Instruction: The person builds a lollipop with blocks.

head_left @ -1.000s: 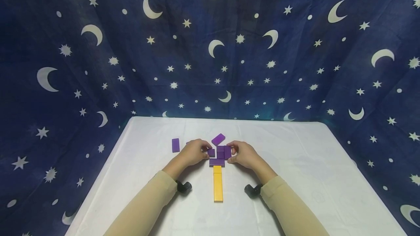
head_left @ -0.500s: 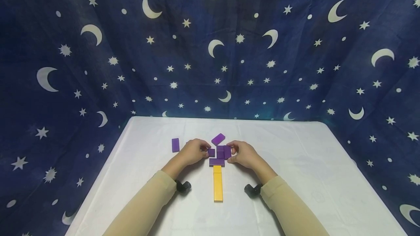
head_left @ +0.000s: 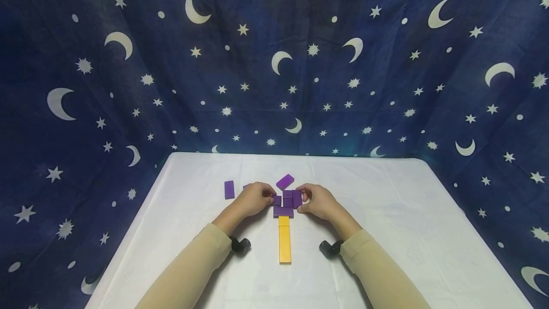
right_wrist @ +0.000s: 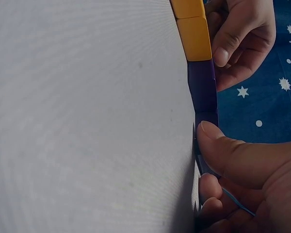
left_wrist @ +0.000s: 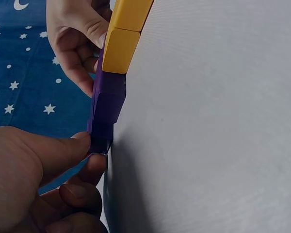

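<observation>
In the head view my left hand point(head_left: 254, 199) pinches a small purple block point(head_left: 277, 201) between thumb and finger. Opposite it, my right hand point(head_left: 320, 202) holds an upright purple rectangular block point(head_left: 298, 199) by its right side. Between them stand smaller purple blocks point(head_left: 287, 195), flush with the right-hand block. A purple block lying crosswise point(head_left: 283, 212) sits just below, at the top of a column of yellow blocks point(head_left: 285, 247). In the left wrist view, thumb and fingertip meet at the end of the purple block point(left_wrist: 102, 144). The right thumb point(right_wrist: 213, 138) presses the purple row's edge.
A tilted purple block point(head_left: 285, 181) lies just behind the group. Another purple block point(head_left: 229, 190) rests farther left, and a purple corner point(head_left: 245, 186) peeks out behind my left hand. The white-covered table point(head_left: 386, 213) meets a star-patterned cloth point(head_left: 274, 61) at the back.
The small purple block in my left hand has shifted slightly right, toward the middle blocks. My right hand and the other blocks stay put.
</observation>
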The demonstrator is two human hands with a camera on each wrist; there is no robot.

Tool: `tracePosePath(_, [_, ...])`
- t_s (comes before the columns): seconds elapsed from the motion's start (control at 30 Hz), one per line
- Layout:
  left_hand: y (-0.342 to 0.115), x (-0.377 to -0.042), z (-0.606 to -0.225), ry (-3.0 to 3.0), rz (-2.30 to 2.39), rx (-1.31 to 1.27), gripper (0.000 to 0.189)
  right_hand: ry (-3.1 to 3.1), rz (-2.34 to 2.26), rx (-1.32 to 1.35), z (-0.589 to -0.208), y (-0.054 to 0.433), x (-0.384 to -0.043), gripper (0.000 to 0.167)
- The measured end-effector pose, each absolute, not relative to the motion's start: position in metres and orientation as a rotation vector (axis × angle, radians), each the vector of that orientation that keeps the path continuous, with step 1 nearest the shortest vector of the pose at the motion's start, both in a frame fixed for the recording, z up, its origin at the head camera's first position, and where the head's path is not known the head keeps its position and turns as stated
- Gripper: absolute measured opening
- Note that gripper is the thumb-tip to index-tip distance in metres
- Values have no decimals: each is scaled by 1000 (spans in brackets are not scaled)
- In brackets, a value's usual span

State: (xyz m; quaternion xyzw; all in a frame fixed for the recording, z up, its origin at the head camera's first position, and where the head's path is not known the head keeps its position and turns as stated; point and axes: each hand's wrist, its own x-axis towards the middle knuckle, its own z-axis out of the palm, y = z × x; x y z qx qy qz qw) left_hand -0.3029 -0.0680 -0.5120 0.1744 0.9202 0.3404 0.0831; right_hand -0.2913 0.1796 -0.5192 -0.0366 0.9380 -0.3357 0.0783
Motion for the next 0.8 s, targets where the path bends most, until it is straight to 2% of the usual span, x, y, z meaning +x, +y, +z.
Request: tracePosePath(0.8, [-66,-299,-511,2743,1036,540,10,2815,-993,-124,-521,181,-292,64])
